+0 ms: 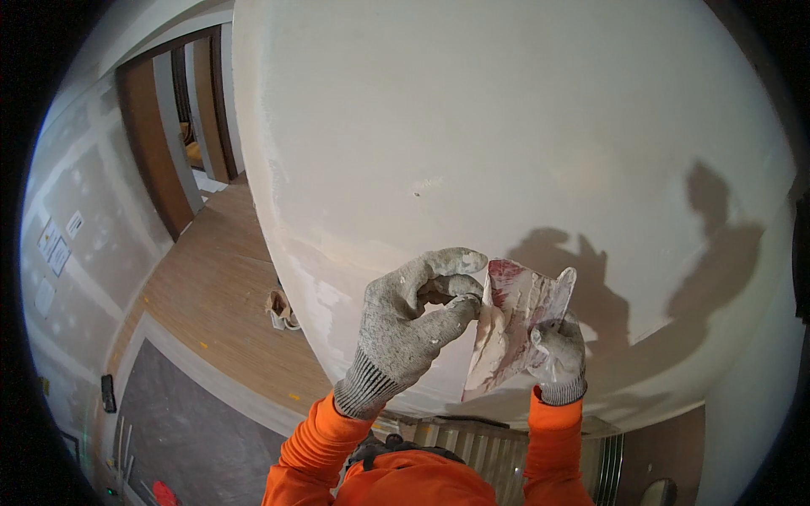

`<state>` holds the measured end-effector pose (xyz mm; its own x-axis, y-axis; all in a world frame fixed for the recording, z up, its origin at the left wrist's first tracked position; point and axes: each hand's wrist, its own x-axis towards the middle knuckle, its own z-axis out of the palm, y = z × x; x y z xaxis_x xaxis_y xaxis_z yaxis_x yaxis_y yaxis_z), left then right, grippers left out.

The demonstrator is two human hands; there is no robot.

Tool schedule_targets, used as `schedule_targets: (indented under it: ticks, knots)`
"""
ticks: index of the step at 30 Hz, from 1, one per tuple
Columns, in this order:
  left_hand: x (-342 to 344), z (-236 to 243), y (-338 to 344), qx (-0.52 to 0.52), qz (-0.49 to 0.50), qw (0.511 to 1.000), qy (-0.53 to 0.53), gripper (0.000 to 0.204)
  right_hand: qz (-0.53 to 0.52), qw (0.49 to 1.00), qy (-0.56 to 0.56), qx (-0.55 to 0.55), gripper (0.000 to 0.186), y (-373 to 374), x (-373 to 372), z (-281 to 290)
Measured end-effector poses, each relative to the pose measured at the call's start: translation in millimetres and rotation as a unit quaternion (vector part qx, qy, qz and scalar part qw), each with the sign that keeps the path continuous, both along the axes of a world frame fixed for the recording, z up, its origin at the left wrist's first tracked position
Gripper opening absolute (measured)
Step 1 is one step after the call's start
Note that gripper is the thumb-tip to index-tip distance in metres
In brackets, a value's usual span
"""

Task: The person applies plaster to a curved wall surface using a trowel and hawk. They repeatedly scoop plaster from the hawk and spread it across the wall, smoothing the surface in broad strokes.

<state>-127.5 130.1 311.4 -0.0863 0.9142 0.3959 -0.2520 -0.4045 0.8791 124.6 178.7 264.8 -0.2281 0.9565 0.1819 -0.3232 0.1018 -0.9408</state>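
My right hand (558,350), in a grey-white knit glove, grips a wide putty spreader (516,316) by its right side. Thick cream-coloured compound coats its face, with a dark red patch showing near the top corner. My left hand (419,316), gloved the same way and stained with compound, is raised at the spreader's left edge. Its fingers are curled, with thumb and fingertips close together by that edge. Whether they touch the blade or pinch something small is hidden. Just ahead of both hands stands a pale plastered wall (523,126) with a small rough mark.
Off to the left, a wood-look floor (219,253) leads to a doorway (160,126). An open bag (281,310) stands on that floor beside the wall's edge. Below me are ribbed slats (468,447). A red object (164,493) lies on the dark floor at lower left.
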Motion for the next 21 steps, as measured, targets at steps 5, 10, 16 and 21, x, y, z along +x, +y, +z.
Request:
schedule_targets:
  ticks: [5, 10, 16, 21]
  knots:
    - [0.0, 2.1, 0.4, -0.005, -0.054, 0.998, -0.038, 0.042, 0.04, 0.993, 0.111, 0.02, 0.041, 5.6, 7.7, -13.5]
    - [1.1, -1.0, -3.0, 0.017, -0.027, 0.999, -0.009, 0.043, 0.023, 0.998, 0.062, -0.004, 0.032, 3.1, 12.1, -13.8]
    - [-4.0, 4.9, -10.9, 0.035, 0.025, 0.997, 0.069, 0.046, -0.022, 0.999, 0.021, 0.022, 0.025, -18.7, 0.0, 4.3]
    - [-4.2, 14.7, -25.3, 0.03, 0.117, 0.975, 0.189, 0.051, -0.023, 0.998, -0.053, 0.038, 0.037, -37.2, -3.9, 15.9]
